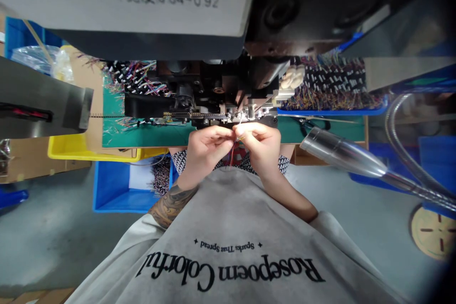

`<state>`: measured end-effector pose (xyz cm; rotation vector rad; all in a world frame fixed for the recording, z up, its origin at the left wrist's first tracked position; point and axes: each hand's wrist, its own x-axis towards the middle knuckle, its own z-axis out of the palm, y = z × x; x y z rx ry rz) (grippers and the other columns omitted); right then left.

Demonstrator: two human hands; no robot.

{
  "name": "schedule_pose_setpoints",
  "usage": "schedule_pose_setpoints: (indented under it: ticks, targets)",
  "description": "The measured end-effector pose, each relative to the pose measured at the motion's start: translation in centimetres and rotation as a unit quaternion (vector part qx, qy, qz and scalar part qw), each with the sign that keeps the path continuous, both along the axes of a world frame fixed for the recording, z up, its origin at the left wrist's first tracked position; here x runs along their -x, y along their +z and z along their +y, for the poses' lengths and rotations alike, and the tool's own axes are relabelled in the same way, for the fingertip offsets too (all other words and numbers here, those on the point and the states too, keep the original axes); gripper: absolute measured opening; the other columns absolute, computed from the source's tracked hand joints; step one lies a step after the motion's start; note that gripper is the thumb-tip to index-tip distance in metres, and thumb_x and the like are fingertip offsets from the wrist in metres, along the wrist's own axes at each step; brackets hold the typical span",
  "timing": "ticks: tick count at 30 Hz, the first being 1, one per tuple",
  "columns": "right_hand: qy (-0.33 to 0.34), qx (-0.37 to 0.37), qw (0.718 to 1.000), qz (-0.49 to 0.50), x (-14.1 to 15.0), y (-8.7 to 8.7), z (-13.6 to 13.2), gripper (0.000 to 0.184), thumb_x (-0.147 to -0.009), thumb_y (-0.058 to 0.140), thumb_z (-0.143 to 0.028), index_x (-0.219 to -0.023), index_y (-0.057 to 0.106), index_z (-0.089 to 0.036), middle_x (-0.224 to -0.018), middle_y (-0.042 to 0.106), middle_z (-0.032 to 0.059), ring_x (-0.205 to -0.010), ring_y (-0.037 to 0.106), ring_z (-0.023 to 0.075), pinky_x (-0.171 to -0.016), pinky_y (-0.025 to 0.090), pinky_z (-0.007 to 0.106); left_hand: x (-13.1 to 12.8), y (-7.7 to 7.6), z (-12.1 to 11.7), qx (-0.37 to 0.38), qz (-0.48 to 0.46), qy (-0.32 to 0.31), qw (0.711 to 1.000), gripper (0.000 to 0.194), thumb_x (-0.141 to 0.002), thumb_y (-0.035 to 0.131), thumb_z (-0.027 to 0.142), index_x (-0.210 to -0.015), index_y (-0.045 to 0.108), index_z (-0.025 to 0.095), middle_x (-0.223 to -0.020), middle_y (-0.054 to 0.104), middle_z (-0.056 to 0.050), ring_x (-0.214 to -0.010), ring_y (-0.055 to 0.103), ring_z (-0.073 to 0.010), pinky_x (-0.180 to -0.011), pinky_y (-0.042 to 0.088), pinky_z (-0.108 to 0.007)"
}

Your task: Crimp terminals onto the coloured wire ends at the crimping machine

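Observation:
My left hand (210, 152) and my right hand (261, 148) meet in front of the black crimping machine (217, 83). Both are closed, with fingertips pinching a thin bundle of coloured wires (232, 156). Red, yellow and dark strands hang below the fingers toward my lap. The wire ends at the fingertips are partly hidden, so I cannot make out which strand each hand grips. Just beyond the fingers is the machine's metal crimping head (251, 111). A strip of terminals (203, 115) runs into it from the left.
A blue tray (377, 104) at the right carries wire bundles; more wires (135, 76) lie left. Pliers (313, 123) rest on the green mat (156, 137). A metal flexible-neck lamp (342, 154) juts in from the right. Yellow (92, 149) and blue bins (121, 202) stand lower left.

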<state>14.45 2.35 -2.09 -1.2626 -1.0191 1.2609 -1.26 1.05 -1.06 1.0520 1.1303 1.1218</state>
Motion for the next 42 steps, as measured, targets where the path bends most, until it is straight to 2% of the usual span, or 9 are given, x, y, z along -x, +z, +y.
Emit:
schedule_pose_setpoints:
  ticks: [5, 9, 14, 17, 20, 27, 31, 36, 42]
  targets:
    - [0.038, -0.048, 0.998, 0.001, -1.3, -0.3, -1.6, 0.02, -0.092, 0.075, -0.041, -0.1, 0.088, -0.028, -0.061, 0.062, -0.0032, -0.053, 0.048, 0.0104, -0.051, 0.044, 0.026, 0.0, 0.9, -0.4, 0.021, -0.005, -0.017, 1.0, 0.015, -0.082, 0.091, 0.025, -0.094, 0.084, 0.019, -0.092, 0.086, -0.004, -0.083, 0.083, -0.0187, -0.078, 0.071, -0.028]
    - [0.047, -0.082, 0.995, -0.015, -1.5, 0.9, -2.6, 0.02, -0.088, 0.082, -0.038, -0.104, 0.087, -0.027, -0.058, 0.058, -0.0049, -0.054, 0.049, 0.0102, -0.052, 0.046, 0.026, -0.3, 1.5, -0.8, 0.034, 0.002, -0.021, 0.999, 0.019, -0.079, 0.095, 0.033, -0.087, 0.085, 0.02, -0.087, 0.085, -0.004, -0.078, 0.083, -0.0201, -0.073, 0.071, -0.029]
    - [0.018, -0.069, 0.997, -0.023, -1.0, 2.8, -2.6, 0.011, -0.09, 0.082, -0.035, -0.086, 0.085, -0.024, -0.064, 0.068, -0.0028, -0.057, 0.06, 0.0109, -0.055, 0.055, 0.027, -0.9, 2.7, -1.5, 0.059, 0.01, -0.043, 0.997, 0.024, -0.08, 0.095, 0.038, -0.086, 0.083, 0.018, -0.078, 0.082, -0.003, -0.07, 0.081, -0.0196, -0.066, 0.071, -0.029]
    - [0.002, -0.056, 0.998, -0.02, -1.0, 3.0, -2.2, 0.018, -0.086, 0.084, -0.036, -0.075, 0.079, -0.023, -0.062, 0.066, -0.0028, -0.056, 0.059, 0.0109, -0.054, 0.055, 0.026, -1.2, 3.5, -1.9, 0.078, -0.005, -0.041, 0.996, 0.024, -0.082, 0.094, 0.039, -0.084, 0.082, 0.018, -0.079, 0.081, -0.002, -0.071, 0.081, -0.0195, -0.066, 0.071, -0.029]
    - [-0.015, -0.052, 0.998, -0.012, -1.0, 2.9, -2.0, 0.018, -0.084, 0.084, -0.035, -0.072, 0.077, -0.023, -0.064, 0.067, -0.0022, -0.06, 0.061, 0.012, -0.056, 0.056, 0.027, -1.4, 3.8, -2.1, 0.096, -0.017, -0.04, 0.994, 0.025, -0.083, 0.093, 0.04, -0.085, 0.081, 0.017, -0.08, 0.081, -0.002, -0.071, 0.081, -0.0196, -0.066, 0.072, -0.03]
    - [-0.027, -0.051, 0.998, -0.006, -1.1, 3.2, -1.8, 0.013, -0.082, 0.082, -0.031, -0.073, 0.078, -0.023, -0.067, 0.07, -0.0011, -0.064, 0.066, 0.0137, -0.057, 0.056, 0.028, -1.6, 3.9, -2.3, 0.136, -0.024, -0.052, 0.989, 0.029, -0.08, 0.095, 0.04, -0.087, 0.079, 0.017, -0.081, 0.081, -0.004, -0.073, 0.083, -0.0219, -0.064, 0.072, -0.029]
    - [-0.033, -0.04, 0.999, -0.006, -1.2, 2.7, -1.9, 0.011, -0.082, 0.081, -0.032, -0.077, 0.081, -0.023, -0.07, 0.073, -0.0002, -0.064, 0.066, 0.0136, -0.058, 0.057, 0.028, -1.6, 3.9, -2.2, 0.14, -0.02, -0.066, 0.988, 0.028, -0.082, 0.093, 0.04, -0.086, 0.078, 0.017, -0.08, 0.081, -0.004, -0.073, 0.083, -0.0212, -0.063, 0.071, -0.027]
    - [-0.024, -0.042, 0.999, 0.011, -1.5, 1.9, -2.1, 0.011, -0.087, 0.08, -0.033, -0.083, 0.083, -0.024, -0.075, 0.075, -0.0008, -0.063, 0.065, 0.011, -0.059, 0.055, 0.026, -1.7, 3.8, -2.0, 0.137, -0.003, -0.074, 0.988, 0.029, -0.083, 0.091, 0.042, -0.086, 0.077, 0.017, -0.079, 0.081, -0.004, -0.072, 0.082, -0.0214, -0.063, 0.07, -0.028]
    - [-0.013, -0.03, 0.999, -0.004, -1.6, 1.9, -2.1, 0.011, -0.087, 0.078, -0.034, -0.086, 0.083, -0.023, -0.074, 0.073, -0.0008, -0.061, 0.06, 0.0108, -0.057, 0.053, 0.026, -1.8, 3.6, -1.9, 0.131, 0.005, -0.087, 0.988, 0.025, -0.084, 0.09, 0.039, -0.086, 0.078, 0.017, -0.08, 0.081, -0.005, -0.074, 0.082, -0.0215, -0.065, 0.072, -0.03]
